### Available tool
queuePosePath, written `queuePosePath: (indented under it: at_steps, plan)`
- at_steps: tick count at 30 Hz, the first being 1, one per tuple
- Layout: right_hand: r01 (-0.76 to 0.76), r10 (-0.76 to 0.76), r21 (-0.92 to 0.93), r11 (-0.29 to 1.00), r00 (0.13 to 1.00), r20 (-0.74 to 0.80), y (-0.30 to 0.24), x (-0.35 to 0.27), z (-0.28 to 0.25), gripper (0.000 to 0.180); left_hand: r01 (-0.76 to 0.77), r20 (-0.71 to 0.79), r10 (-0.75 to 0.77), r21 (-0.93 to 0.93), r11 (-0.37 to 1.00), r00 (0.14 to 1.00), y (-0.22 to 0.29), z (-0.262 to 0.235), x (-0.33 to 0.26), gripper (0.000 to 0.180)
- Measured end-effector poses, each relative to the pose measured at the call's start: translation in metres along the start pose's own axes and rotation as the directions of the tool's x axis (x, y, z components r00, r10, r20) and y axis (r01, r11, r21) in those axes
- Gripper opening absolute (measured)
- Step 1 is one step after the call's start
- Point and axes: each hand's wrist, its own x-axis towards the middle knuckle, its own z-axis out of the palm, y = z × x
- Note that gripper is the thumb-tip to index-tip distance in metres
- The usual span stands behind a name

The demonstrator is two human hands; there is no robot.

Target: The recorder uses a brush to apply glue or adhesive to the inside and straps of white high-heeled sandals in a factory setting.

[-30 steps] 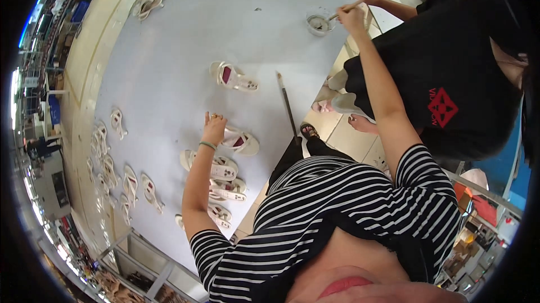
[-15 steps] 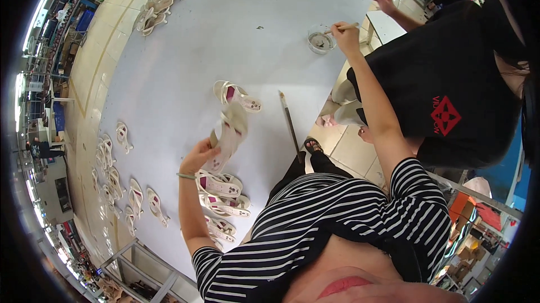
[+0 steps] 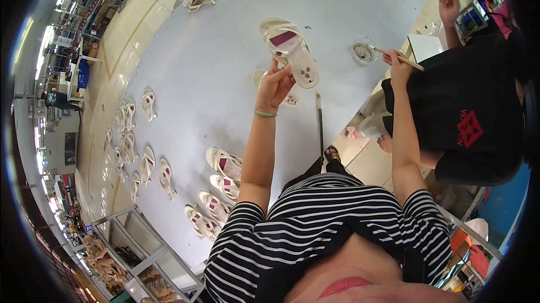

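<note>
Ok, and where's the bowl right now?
In the head view, the bowl stands upper right of centre, on the table near its right edge, by the tip of the brush in the right hand.

The held sandal (image 3: pixel 293 49) is cream and maroon, the shirt (image 3: pixel 329 208) striped black and white

Illumination: bright, cool white, spread fairly evenly over the pale grey tabletop (image 3: pixel 197 78). Visible sources: strip lights (image 3: pixel 43 55) along the left rim, burnt out to white. Shadows: soft-edged, faint grey, beside the nearer sandals (image 3: pixel 228 162). Glare: glossy patches on the tiled floor (image 3: pixel 152 27). Focus: raised sandal (image 3: pixel 304 58) reasonably crisp; far-left shelving small and indistinct. Distortion: fisheye; straight edges bowed toward the rim, bluish fringe, black corners. Dark tones: black garment (image 3: pixel 444 95), folds largely lost.
</note>
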Motion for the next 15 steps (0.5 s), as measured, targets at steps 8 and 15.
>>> queuePosePath:
  at_steps: [8, 15]
  plan:
    - [0.167, -0.197, 0.223, 0.960, 0.973, 0.119, -0.220, -0.093, 0.011, 0.019, 0.008, 0.048, -0.008, -0.012, 1.000, 0.999, -0.012, 0.025, 0.022, 0.076]
    - [0.638, -0.538, -0.059, 0.768, 0.693, 0.481, -0.246, -0.142, 0.061, 0.013, 0.029, 0.058, -0.035, 0.100, 0.995, 0.998, -0.025, 0.062, 0.025, 0.083]
